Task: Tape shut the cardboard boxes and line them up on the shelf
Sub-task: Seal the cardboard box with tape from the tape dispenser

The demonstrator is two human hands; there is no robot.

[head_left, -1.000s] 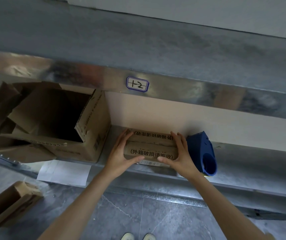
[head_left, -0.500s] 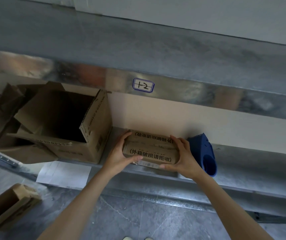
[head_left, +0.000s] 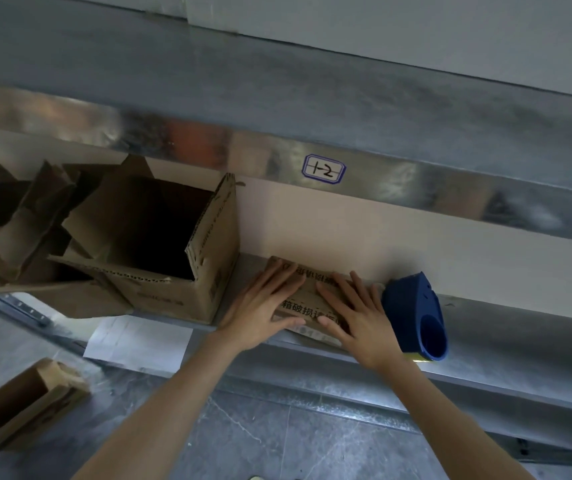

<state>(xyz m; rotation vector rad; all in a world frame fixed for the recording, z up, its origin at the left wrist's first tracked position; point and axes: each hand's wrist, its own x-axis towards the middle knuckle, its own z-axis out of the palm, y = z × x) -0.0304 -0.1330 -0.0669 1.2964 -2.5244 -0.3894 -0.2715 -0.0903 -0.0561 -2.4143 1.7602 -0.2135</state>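
A small flat cardboard box (head_left: 307, 301) with printed black characters lies on the metal shelf (head_left: 506, 327), its front at the shelf edge. My left hand (head_left: 260, 306) lies flat on its left part, fingers spread. My right hand (head_left: 357, 315) presses flat on its right part, fingers spread. Both palms cover most of the top. A blue tape dispenser (head_left: 416, 315) stands on the shelf just right of my right hand. A large open cardboard box (head_left: 159, 258) stands on the shelf to the left, touching or nearly touching the small box.
More open, crumpled boxes (head_left: 10, 223) fill the shelf's far left. A small open box (head_left: 21, 403) lies on the floor at lower left. A white paper (head_left: 135, 341) hangs below the shelf edge. A label "1-2" (head_left: 323, 169) marks the upper shelf rail.
My hands moved from gripping the small box's sides to lying flat on its top. The view has shifted slightly.
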